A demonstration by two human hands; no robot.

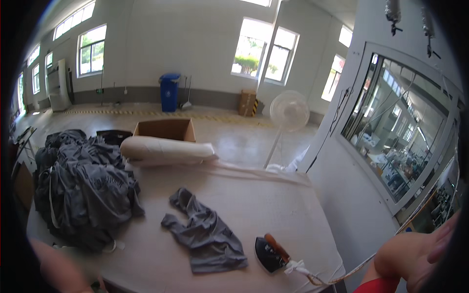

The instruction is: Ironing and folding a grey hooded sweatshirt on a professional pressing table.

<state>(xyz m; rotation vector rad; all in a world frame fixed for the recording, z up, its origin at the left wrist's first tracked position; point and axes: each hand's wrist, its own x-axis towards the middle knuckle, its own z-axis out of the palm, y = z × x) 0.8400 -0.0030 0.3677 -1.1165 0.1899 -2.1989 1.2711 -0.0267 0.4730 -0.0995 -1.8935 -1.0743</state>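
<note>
On the light-covered table [146,254], a grey T-shirt [212,237] lies rumpled, its hem nearest me. To its right an iron [267,254] with a dark soleplate and brown handle rests on the cloth, a white wrapping and a cord at its back end. My left hand [61,268] is a blur at the lower left, beside a big heap of grey garments [93,190]. Bent up at the lower right is my right hand [432,251], above a red sleeve and away from the iron; the dark rim cuts off much of it. Both hands' fingers are unclear.
A wrapped roll [166,149] spans the table's far edge, with a cardboard box [166,128] behind it. Beyond stand a pedestal fan [289,111], a blue bin [169,93] and a brown carton [247,103]. A wall with a window [398,127] borders the right; the iron's cord runs there.
</note>
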